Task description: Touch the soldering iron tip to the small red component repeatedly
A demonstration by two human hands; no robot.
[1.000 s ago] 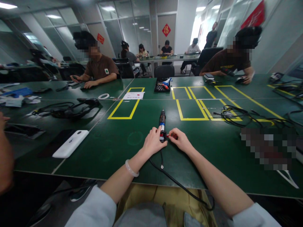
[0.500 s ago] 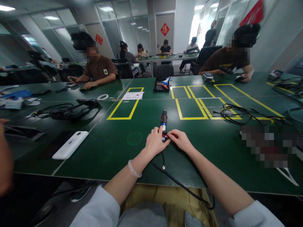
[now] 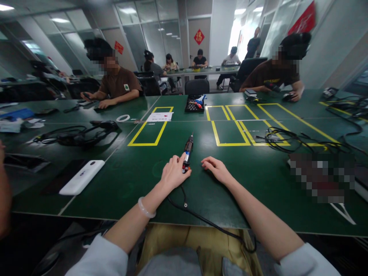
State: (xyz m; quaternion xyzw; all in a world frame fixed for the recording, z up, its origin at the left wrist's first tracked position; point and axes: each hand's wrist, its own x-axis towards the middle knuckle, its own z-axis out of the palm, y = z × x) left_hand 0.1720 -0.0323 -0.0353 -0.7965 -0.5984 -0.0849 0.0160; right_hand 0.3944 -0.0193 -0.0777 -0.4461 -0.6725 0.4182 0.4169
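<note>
My left hand (image 3: 174, 171) is closed round the rear of a slim electric screwdriver (image 3: 188, 148) above the green table. Its thin tip points away from me. Part of the housing is off, so a silver and blue motor shows, with small red parts at the rear end by my thumb. A black cord (image 3: 201, 215) with a small ring terminal (image 3: 185, 205) on a short lead runs from under my left hand to the table edge. My right hand (image 3: 217, 168) rests to the right, apart from the screwdriver, thumb and fingers curled together; anything between them is hidden.
Yellow tape outlines (image 3: 231, 144) mark the green table (image 3: 138, 180). A black tray (image 3: 194, 103) of small parts stands ahead. At left lie a white power bank (image 3: 83, 177) and a black cable bundle (image 3: 77, 132). More cables (image 3: 281, 138) lie at right. Co-workers sit across the table.
My left hand has moved left with the screwdriver, which now tilts slightly to the right. My right hand has come away from the screwdriver's rear end, leaving a gap.
</note>
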